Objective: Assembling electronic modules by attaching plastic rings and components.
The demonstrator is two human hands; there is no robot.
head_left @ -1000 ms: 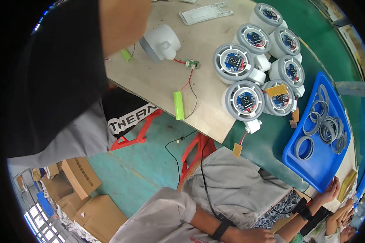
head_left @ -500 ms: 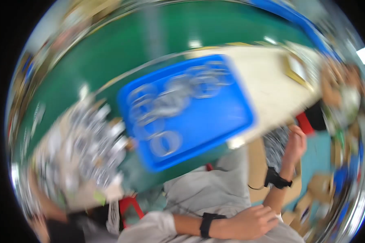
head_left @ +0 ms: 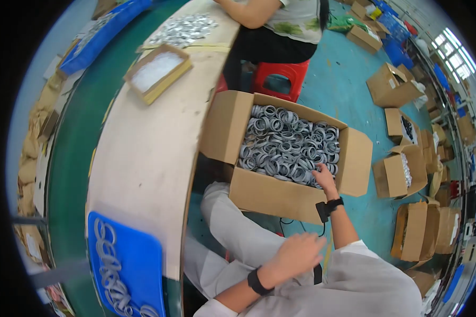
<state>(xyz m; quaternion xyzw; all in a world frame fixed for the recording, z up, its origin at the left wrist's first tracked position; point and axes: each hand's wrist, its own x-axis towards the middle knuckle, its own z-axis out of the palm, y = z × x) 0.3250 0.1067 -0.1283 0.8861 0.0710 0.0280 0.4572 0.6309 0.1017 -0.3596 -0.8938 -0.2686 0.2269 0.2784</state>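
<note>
My right hand [head_left: 324, 175] reaches down into the big open brown cardboard box [head_left: 272, 193] on the teal floor beside my knee, its fingers buried among the grey plastic rings [head_left: 288, 145] heaped inside, near the box's right-hand wall. Whether those fingers are closed on a ring I cannot tell; the heap hides the tips. A black wrist strap [head_left: 328, 205] sits just below that hand. My left hand [head_left: 296, 253] lies flat and loose on my lap, on the pale grey trouser cloth, holding nothing, with a black band at its wrist.

The box stands just beside the curved edge of the long pale wooden worktable [head_left: 143, 158]. At the table's near end sits a blue plastic tray [head_left: 127, 274] with more grey rings lying in it. Towards the far end rests a shallow cardboard tray of white pieces [head_left: 157, 71], and beyond it another person [head_left: 280, 21] sits at a red plastic stool [head_left: 277, 79].
</note>
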